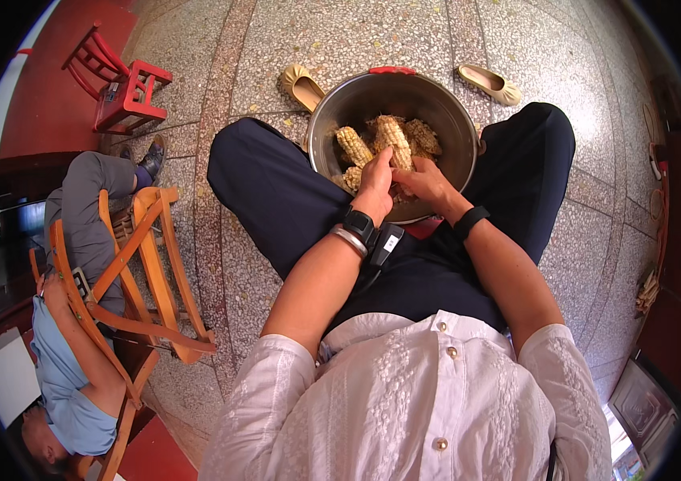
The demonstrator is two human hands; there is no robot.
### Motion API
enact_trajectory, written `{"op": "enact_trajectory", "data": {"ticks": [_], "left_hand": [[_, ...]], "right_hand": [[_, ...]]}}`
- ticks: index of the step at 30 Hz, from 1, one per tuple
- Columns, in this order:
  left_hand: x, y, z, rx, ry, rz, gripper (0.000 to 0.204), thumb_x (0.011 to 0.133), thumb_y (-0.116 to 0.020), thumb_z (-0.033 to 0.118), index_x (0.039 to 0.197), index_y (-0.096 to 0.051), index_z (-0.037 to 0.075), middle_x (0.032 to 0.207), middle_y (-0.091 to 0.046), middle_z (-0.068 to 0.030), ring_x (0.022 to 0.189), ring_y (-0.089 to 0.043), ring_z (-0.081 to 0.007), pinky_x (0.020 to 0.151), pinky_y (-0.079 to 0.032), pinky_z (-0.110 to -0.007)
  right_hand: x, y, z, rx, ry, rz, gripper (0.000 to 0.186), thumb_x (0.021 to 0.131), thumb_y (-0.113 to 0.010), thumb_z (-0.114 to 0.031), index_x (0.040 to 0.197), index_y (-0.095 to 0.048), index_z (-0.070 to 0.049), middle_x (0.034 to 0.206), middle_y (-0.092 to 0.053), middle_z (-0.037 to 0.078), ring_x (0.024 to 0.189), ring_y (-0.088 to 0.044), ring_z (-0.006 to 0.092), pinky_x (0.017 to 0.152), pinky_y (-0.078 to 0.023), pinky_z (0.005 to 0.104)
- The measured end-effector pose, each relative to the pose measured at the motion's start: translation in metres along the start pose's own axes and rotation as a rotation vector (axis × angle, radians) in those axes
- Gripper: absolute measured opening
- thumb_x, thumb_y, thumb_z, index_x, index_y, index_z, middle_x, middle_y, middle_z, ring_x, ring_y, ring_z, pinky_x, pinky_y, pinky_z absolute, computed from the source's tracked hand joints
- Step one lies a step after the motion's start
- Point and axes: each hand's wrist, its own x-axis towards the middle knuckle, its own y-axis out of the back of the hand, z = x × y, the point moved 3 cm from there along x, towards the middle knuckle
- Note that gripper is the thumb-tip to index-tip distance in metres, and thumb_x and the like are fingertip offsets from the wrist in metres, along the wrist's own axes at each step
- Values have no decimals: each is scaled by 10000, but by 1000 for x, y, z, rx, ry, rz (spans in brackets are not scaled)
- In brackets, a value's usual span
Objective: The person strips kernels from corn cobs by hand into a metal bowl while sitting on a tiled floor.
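Note:
Between my knees stands a large round metal pot with several ears of dried corn inside. Both my hands are closed around the lower part of one pale yellow corn cob, which points away from me over the pot. My left hand grips it from the left side, thumb along the cob. From the right, my right hand presses its fingers against the cob's lower end, which is partly hidden. Another corn ear lies just left of the held one, and a darker ear rests to the right.
Two beige flat shoes, one left and one right, lie beyond the pot on the speckled floor. A red chair stands at the far left. Nearer on the left, a person in light blue sits in a wooden folding chair.

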Motion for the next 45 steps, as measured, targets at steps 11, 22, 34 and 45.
{"op": "enact_trajectory", "data": {"ticks": [11,22,34,45], "left_hand": [[0,3,1,8,-6,17,306,902,-517,339,1046,-577,75,861,-620,-76,736,-602,-200,580,-492,-363],[-6,-2,4,-14,-21,39,308,901,-515,342,1015,-582,65,855,-599,-67,750,-581,-192,612,-488,-350],[-5,-3,3,-16,-9,26,306,901,-511,348,985,-585,63,855,-583,-62,756,-568,-184,632,-485,-344],[-7,-3,4,-34,-3,38,296,896,-528,326,1022,-578,62,821,-616,-76,699,-594,-199,545,-483,-354]], "right_hand": [[-3,-3,-5,12,10,14,358,780,-651,-263,931,-589,55,788,-611,99,658,-584,140,535,-479,281],[-3,-2,-3,-11,4,24,367,779,-642,-258,929,-600,75,792,-615,103,666,-584,138,547,-472,286],[-10,-3,-11,-21,17,48,341,797,-650,-260,896,-580,59,763,-598,86,647,-565,130,543,-454,277],[-3,-1,-1,-2,7,20,379,788,-650,-275,924,-578,72,777,-601,99,645,-576,138,533,-464,272]]}}
